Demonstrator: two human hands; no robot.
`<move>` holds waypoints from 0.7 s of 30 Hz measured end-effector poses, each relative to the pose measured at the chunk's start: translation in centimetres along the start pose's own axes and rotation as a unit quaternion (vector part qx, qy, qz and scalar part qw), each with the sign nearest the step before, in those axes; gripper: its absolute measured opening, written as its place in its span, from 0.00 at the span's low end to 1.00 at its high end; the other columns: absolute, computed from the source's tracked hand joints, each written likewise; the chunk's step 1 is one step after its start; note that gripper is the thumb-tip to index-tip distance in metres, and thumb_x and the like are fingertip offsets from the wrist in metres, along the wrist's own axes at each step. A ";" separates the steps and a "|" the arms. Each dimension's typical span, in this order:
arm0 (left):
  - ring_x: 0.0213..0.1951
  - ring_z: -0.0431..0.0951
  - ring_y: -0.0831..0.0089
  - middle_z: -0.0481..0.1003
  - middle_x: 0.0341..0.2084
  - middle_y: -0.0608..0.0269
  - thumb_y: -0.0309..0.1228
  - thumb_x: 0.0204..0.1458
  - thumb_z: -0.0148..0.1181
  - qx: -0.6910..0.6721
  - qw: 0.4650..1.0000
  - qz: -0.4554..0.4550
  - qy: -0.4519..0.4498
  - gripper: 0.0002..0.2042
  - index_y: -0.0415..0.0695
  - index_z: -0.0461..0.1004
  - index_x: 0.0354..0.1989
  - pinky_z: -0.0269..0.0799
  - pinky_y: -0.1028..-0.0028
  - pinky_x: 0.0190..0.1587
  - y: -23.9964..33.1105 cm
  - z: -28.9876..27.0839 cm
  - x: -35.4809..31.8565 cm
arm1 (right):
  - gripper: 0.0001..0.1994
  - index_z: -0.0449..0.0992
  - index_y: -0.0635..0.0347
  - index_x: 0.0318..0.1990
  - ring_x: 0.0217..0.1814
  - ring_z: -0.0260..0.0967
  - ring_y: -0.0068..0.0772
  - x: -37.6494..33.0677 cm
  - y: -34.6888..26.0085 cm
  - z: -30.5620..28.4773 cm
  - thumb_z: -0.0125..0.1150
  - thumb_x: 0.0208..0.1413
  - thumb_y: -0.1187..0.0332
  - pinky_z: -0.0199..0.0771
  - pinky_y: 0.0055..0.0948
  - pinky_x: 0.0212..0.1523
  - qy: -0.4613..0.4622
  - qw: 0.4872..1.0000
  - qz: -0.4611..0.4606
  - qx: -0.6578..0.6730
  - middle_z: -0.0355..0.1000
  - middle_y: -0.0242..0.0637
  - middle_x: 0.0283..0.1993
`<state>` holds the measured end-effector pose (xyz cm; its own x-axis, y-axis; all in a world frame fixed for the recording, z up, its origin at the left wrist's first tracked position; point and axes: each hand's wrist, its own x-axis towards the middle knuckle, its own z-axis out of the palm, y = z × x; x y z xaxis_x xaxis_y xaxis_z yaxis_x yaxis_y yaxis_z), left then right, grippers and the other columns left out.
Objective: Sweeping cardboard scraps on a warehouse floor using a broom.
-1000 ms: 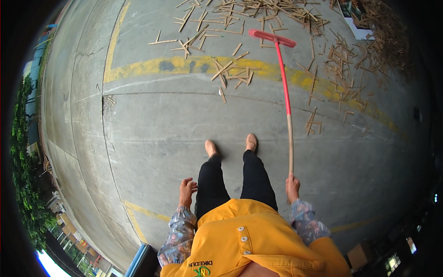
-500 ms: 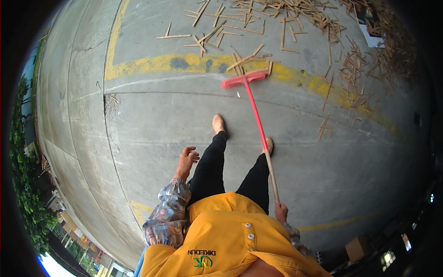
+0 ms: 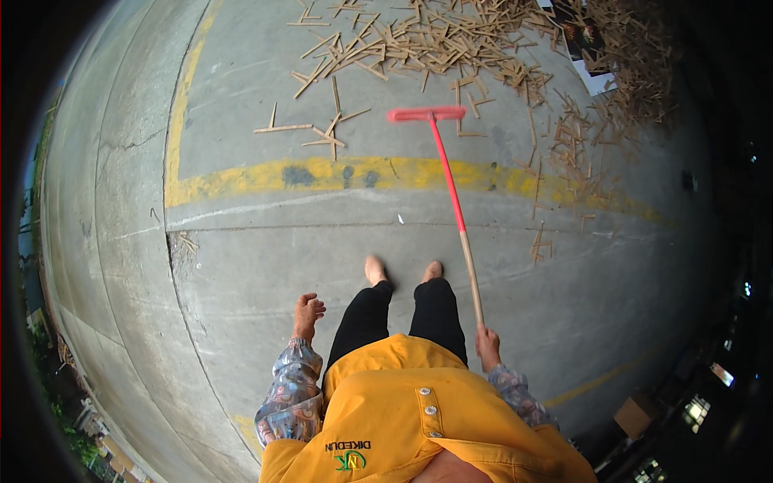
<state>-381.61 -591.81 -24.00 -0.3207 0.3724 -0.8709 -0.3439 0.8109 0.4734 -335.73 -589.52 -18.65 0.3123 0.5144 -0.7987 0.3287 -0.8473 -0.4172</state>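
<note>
"What could have gone wrong there?"

"The red broom [image 3: 456, 200] had only one hand on it; with so long a pole, its head [image 3: 423, 115] could have twisted on a snag and ridden over the wooden strips [image 3: 463, 44]; a loose strip might also have slid underfoot, had the shoes [image 3: 374, 270] come nearer."

"Where was that head?"

"Beyond the yellow line [image 3: 250, 177], in front of the main scatter, its right end over a few stray strips; it was blurred, so I couldn't tell whether it touched the floor."

"And the hands?"

"The right hand [image 3: 487, 346] was closed round the wooden end of the pole, beside the right hip, forearm angled forward; the left hand [image 3: 307, 315] hung out by the left thigh, loosely curled, with nothing visible in it."
</note>
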 end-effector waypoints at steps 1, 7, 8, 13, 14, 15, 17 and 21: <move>0.27 0.71 0.72 0.69 0.27 0.60 0.29 0.46 0.43 -0.001 1.000 -0.010 -0.012 0.14 0.41 0.62 0.42 0.67 0.76 0.30 0.4 0.5 0.7 | 0.20 0.63 0.57 0.16 0.07 0.52 0.18 -1.7 1.1 -0.6 0.46 0.50 0.51 0.51 0.21 0.07 -0.002 1.000 0.028 -0.002 0.54 0.26 0.09; 0.25 0.71 0.73 0.69 0.25 0.60 0.29 0.46 0.43 0.008 0.998 0.011 -0.060 0.13 0.41 0.61 0.41 0.67 0.76 0.28 7.5 5.2 3.9 | 0.21 0.62 0.56 0.14 0.08 0.54 0.22 -0.1 5.2 -1.8 0.44 0.51 0.51 0.52 0.26 0.09 0.011 0.966 -0.179 -0.189 0.55 0.26 0.08; 0.25 0.71 0.73 0.69 0.25 0.60 0.29 0.46 0.43 0.008 0.998 0.014 -0.057 0.13 0.41 0.61 0.41 0.67 0.76 0.28 8.6 5.5 4.5 | 0.22 0.62 0.55 0.13 0.08 0.55 0.22 1.3 4.0 -1.6 0.44 0.51 0.51 0.52 0.27 0.09 0.015 0.967 -0.174 -0.187 0.55 0.27 0.08; 0.27 0.72 0.71 0.70 0.27 0.58 0.29 0.45 0.44 -0.010 1.000 0.006 0.000 0.15 0.39 0.61 0.42 0.67 0.75 0.29 13.3 6.3 7.0 | 0.24 0.61 0.56 0.12 0.06 0.53 0.24 11.1 -14.0 0.4 0.44 0.50 0.48 0.51 0.25 0.06 0.031 0.994 0.101 0.019 0.54 0.28 0.06; 0.27 0.72 0.70 0.70 0.26 0.57 0.29 0.45 0.43 -0.023 0.999 0.002 0.031 0.14 0.38 0.61 0.42 0.68 0.75 0.28 14.2 6.3 7.2 | 0.24 0.61 0.57 0.12 0.04 0.51 0.23 14.8 -17.8 0.7 0.44 0.49 0.48 0.50 0.24 0.05 0.039 0.996 0.077 0.030 0.54 0.29 0.06; 0.27 0.72 0.70 0.70 0.26 0.57 0.29 0.45 0.43 -0.024 0.999 -0.007 0.048 0.15 0.38 0.61 0.42 0.68 0.74 0.28 15.0 6.5 7.3 | 0.25 0.62 0.57 0.12 0.05 0.52 0.23 19.4 -21.8 0.8 0.44 0.49 0.47 0.52 0.23 0.05 0.032 0.996 0.071 0.051 0.56 0.30 0.07; 0.27 0.72 0.69 0.70 0.27 0.56 0.29 0.45 0.43 -0.021 0.996 -0.037 0.081 0.15 0.38 0.61 0.42 0.68 0.74 0.28 16.9 7.2 7.5 | 0.26 0.60 0.56 0.09 0.03 0.51 0.25 29.4 -32.5 1.3 0.45 0.49 0.46 0.49 0.24 0.04 0.008 0.996 -0.003 0.086 0.54 0.30 0.06; 0.28 0.72 0.70 0.70 0.27 0.56 0.28 0.45 0.43 -0.008 0.994 -0.060 0.091 0.15 0.39 0.61 0.43 0.68 0.75 0.29 22.9 11.7 9.4 | 0.18 0.63 0.59 0.18 0.06 0.50 0.24 47.4 -58.5 -2.8 0.46 0.50 0.55 0.49 0.25 0.05 -0.036 0.985 -0.102 0.134 0.57 0.31 0.10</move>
<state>-382.17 -564.45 -22.85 -0.4298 0.1842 -0.8839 -0.4036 0.8365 0.3706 -337.69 -515.19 -30.93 0.1963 0.6747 -0.7115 0.1285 -0.7371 -0.6634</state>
